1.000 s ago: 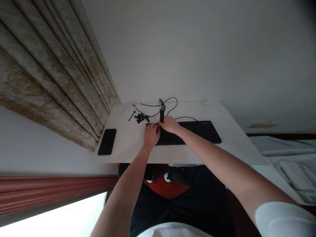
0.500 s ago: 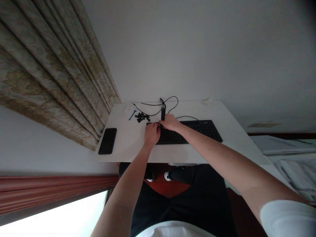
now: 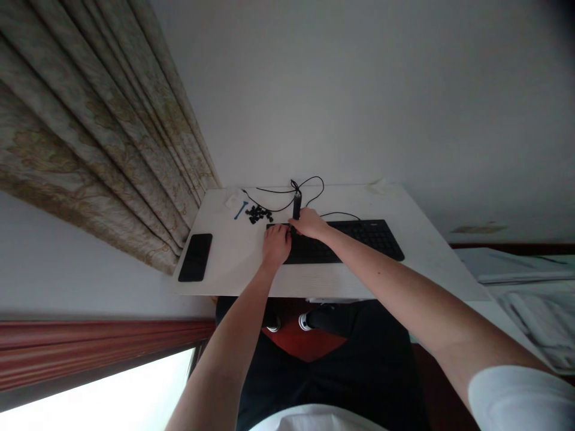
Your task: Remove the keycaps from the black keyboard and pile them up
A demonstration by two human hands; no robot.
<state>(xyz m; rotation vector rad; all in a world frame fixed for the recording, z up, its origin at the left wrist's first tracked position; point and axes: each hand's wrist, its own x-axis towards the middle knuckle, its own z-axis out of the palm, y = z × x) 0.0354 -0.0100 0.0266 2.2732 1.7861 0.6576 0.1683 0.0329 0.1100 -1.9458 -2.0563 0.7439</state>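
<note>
A black keyboard (image 3: 372, 238) lies on the white table. My left hand (image 3: 275, 244) rests on its left end with the fingers laid over the keys, nothing seen in them. My right hand (image 3: 309, 222) is closed around a black stick-shaped tool (image 3: 297, 205), which stands nearly upright over the keyboard's left part. The tool's lower end is hidden by the hand, so its kind cannot be made out. Beyond my left hand lies a loose pile of small black keycaps (image 3: 257, 214), with a slim blue tool (image 3: 241, 209) beside it.
A phone (image 3: 195, 257) with a dark screen lies at the table's left edge. Black cable (image 3: 318, 179) loops along the back by the wall. A patterned curtain (image 3: 135, 120) hangs on the left; papers (image 3: 512, 266) are stacked right of the table (image 3: 314, 280).
Almost nothing differs. The camera view has shifted very slightly, while both hands and the black tool keep their places over the keyboard.
</note>
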